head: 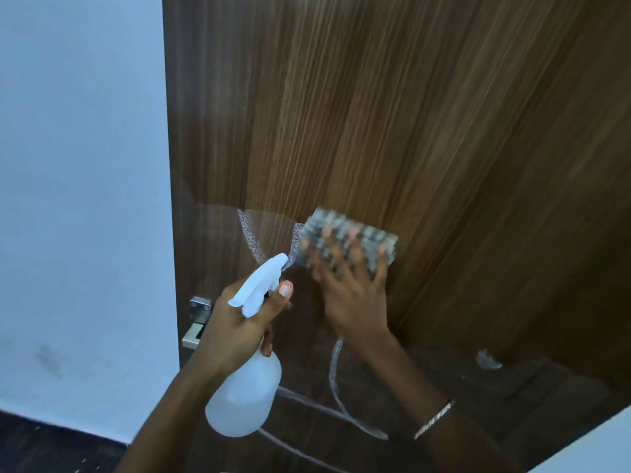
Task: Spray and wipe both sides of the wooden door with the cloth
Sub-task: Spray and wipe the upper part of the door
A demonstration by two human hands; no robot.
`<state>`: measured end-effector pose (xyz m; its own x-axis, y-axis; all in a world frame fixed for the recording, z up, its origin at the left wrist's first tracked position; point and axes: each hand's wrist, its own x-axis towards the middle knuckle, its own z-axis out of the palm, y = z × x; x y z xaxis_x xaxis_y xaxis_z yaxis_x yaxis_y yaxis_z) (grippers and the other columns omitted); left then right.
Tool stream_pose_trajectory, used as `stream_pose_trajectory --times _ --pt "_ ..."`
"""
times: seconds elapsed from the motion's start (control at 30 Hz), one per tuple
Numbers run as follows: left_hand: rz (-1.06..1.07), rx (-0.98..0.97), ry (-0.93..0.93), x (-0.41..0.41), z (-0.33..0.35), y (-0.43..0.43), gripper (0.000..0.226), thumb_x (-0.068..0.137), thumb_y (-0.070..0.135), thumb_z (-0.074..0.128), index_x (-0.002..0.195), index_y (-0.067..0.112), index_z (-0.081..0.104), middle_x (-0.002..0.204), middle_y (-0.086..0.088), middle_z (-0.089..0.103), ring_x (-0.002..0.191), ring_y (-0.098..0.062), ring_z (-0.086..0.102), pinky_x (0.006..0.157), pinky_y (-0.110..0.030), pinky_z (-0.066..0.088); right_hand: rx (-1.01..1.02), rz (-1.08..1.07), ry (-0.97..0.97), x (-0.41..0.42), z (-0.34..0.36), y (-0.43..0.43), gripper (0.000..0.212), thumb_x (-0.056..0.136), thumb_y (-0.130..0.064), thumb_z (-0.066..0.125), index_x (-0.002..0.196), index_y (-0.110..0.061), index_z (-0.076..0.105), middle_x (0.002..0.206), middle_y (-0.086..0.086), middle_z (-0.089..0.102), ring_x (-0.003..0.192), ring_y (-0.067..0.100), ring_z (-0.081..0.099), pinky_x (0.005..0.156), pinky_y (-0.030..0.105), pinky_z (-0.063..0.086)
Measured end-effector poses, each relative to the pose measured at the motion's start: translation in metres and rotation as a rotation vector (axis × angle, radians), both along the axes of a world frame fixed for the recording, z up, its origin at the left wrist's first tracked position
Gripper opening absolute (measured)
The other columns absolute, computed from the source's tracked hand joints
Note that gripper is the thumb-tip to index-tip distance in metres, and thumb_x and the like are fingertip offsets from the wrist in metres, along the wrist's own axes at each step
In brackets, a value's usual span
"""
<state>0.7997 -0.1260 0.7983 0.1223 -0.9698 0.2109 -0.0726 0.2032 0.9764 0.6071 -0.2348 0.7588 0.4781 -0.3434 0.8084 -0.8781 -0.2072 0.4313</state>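
Where your right hand [351,298] meets the door, its fingers [341,249] lie straight and spread wide, pressing the folded checked cloth [348,233] flat against the wood. The cloth sits under the fingertips and extends just above them; its edges are blurred. The palm is below the cloth, close to the door [409,114] surface; contact there cannot be confirmed. A thin bracelet [433,419] circles that wrist.

Your left hand [235,332] is curled round the neck of the white spray bottle [246,397], with the thumb [285,289] raised beside the spray head [263,285]. The nozzle points up and to the right, toward the door, just left of the cloth. Whether a finger rests on the trigger cannot be determined.

Pale wet streaks [249,237] curve on the wood just left of the cloth, and more run below your right forearm. A metal handle [196,322] is fixed at the door's left edge, beside the white wall [82,165].
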Motion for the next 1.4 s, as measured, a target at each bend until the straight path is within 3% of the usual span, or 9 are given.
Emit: stream_pose_trajectory --times 0.17,0.3,0.47,0.63,0.73,0.83,1.07,1.3,1.4 --pt "0.057 0.031 -0.017 0.019 -0.006 -0.003 0.052 0.069 0.056 0.056 0.115 0.032 0.055 0.073 0.008 0.065 0.058 -0.015 0.063 0.051 -0.008 0.046 0.162 -0.004 0.328 -0.01 -0.069 0.013 0.088 0.086 -0.017 0.065 0.161 -0.038 0.024 0.17 -0.005 0.018 0.158 0.02 0.011 0.128 0.05 0.0" --pt "0.054 0.022 -0.006 0.028 -0.01 -0.006 0.036 0.074 0.051 0.058 0.103 0.03 0.06 0.057 0.007 0.065 0.047 -0.009 0.06 0.047 -0.008 0.047 0.066 0.022 0.049 0.025 0.021 0.003 0.067 0.103 -0.025 0.052 0.161 -0.039 0.024 0.17 -0.005 0.018 0.158 0.022 0.009 0.126 0.054 -0.002" --pt "0.104 0.068 0.019 0.04 -0.019 -0.011 0.054 0.071 0.054 0.059 0.113 0.019 0.063 0.08 0.003 0.066 0.062 -0.017 0.066 0.05 -0.005 0.046 -0.106 -0.021 -0.19 0.065 0.093 -0.014 0.051 0.112 -0.038 0.039 0.161 -0.039 0.024 0.17 -0.002 0.02 0.157 0.028 0.016 0.122 0.062 0.012" --pt "0.123 0.06 0.033 0.055 -0.023 -0.014 0.041 0.071 0.054 0.058 0.103 0.029 0.06 0.06 -0.006 0.062 0.049 -0.013 0.062 0.047 -0.008 0.046 0.046 0.041 0.082 0.053 -0.028 -0.008 0.076 0.092 -0.026 0.07 0.159 -0.034 0.033 0.17 0.0 0.019 0.158 0.029 0.014 0.125 0.06 0.005" --pt "0.158 0.068 -0.001 0.065 -0.03 -0.016 0.051 0.074 0.056 0.06 0.105 0.015 0.062 0.062 0.001 0.061 0.051 -0.015 0.063 0.048 -0.01 0.047 0.086 -0.005 0.248 0.044 -0.068 0.002 0.086 0.086 -0.022 0.07 0.16 -0.038 0.028 0.171 -0.004 0.017 0.158 0.021 0.014 0.127 0.052 0.002" --pt "0.184 0.053 0.0 0.074 -0.032 -0.018 0.049 0.074 0.055 0.06 0.098 0.012 0.059 0.057 0.006 0.06 0.05 -0.011 0.063 0.046 -0.008 0.045 0.076 -0.012 0.106 0.065 -0.035 -0.002 0.086 0.091 -0.022 0.068 0.162 -0.038 0.022 0.171 -0.005 0.015 0.158 0.022 0.014 0.126 0.053 -0.001" --pt "0.229 0.04 0.016 0.093 -0.024 -0.026 0.048 0.07 0.054 0.056 0.111 0.03 0.054 0.088 0.008 0.063 0.068 -0.016 0.061 0.049 -0.002 0.043 -0.099 0.007 -0.161 0.142 0.067 -0.029 0.055 0.111 -0.038 0.042 0.161 -0.036 0.022 0.169 0.001 0.023 0.156 0.029 0.016 0.122 0.062 0.011" --pt "0.225 0.012 -0.06 0.126 -0.035 -0.035 0.059 0.079 0.058 0.055 0.112 0.009 0.064 0.071 -0.003 0.065 0.058 -0.014 0.066 0.049 -0.006 0.046 0.11 0.016 0.21 0.123 -0.072 -0.016 0.088 0.084 -0.02 0.068 0.161 -0.034 0.028 0.171 -0.002 0.013 0.159 0.025 0.005 0.126 0.056 -0.007" --pt "0.254 0.038 -0.039 0.137 -0.036 -0.037 0.057 0.075 0.061 0.053 0.11 0.016 0.062 0.068 -0.003 0.065 0.054 -0.011 0.065 0.045 -0.007 0.044 0.135 -0.02 0.137 0.135 -0.075 -0.012 0.094 0.084 -0.017 0.066 0.163 -0.037 0.019 0.172 -0.005 0.004 0.159 0.021 0.005 0.126 0.053 -0.004"
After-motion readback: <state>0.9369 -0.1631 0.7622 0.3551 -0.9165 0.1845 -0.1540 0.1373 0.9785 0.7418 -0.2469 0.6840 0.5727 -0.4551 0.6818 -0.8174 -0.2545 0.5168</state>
